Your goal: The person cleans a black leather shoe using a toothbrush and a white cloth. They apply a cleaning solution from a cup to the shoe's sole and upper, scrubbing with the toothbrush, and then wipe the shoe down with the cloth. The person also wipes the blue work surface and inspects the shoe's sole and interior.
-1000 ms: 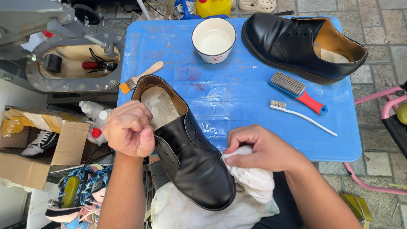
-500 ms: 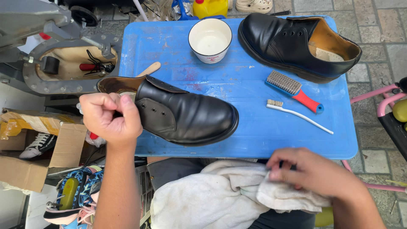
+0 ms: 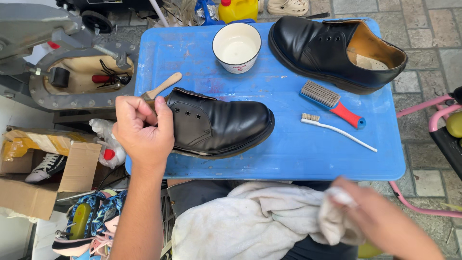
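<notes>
My left hand [image 3: 143, 129] grips the heel end of a black leather shoe [image 3: 221, 124], which lies on its side on the blue plastic table [image 3: 288, 154], toe pointing right. My right hand [image 3: 380, 216], blurred, is low at the right and clutches a white cloth [image 3: 260, 221] spread over my lap. A second black shoe [image 3: 337, 50] stands upright at the table's far right.
On the table are a white bowl [image 3: 237, 46], a red-handled brush [image 3: 332, 102], a white toothbrush [image 3: 337, 130] and a wooden-handled tool [image 3: 162, 86]. A grey machine [image 3: 57, 62] and a cardboard box [image 3: 43, 168] with footwear sit at the left. A pink frame [image 3: 433, 120] stands right.
The left hand has swung the shoe from pointing toward me to lying sideways on the table. The right hand left the shoe and moved down to the right with the cloth.
</notes>
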